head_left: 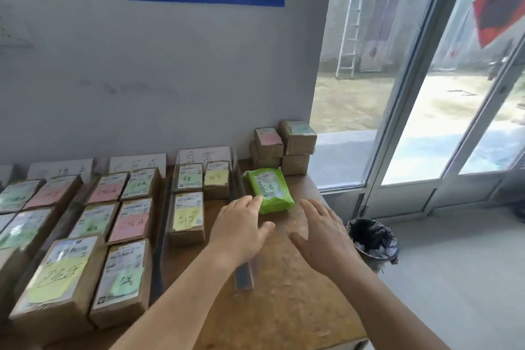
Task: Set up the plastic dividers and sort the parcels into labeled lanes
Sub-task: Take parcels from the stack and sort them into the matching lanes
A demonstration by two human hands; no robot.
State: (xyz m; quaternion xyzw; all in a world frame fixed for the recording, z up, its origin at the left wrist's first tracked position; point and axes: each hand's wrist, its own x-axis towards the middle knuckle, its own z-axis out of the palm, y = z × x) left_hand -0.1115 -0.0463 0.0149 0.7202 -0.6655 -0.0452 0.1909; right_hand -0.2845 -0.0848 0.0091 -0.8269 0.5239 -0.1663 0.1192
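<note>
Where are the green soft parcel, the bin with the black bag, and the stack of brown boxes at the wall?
green soft parcel (272, 190), head view, middle of its top face.
bin with the black bag (372, 239), head view, on the bag lining.
stack of brown boxes (297, 141), head view, front face of upper right box.

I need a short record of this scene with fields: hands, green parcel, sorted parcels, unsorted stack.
left hand: open, fingertips at the green parcel
right hand: open, just right of the parcel, holds nothing
green parcel: flat on the table, outside the lanes
sorted parcels: brown boxes in lanes between dividers
unsorted stack: far right corner by the wall
</note>
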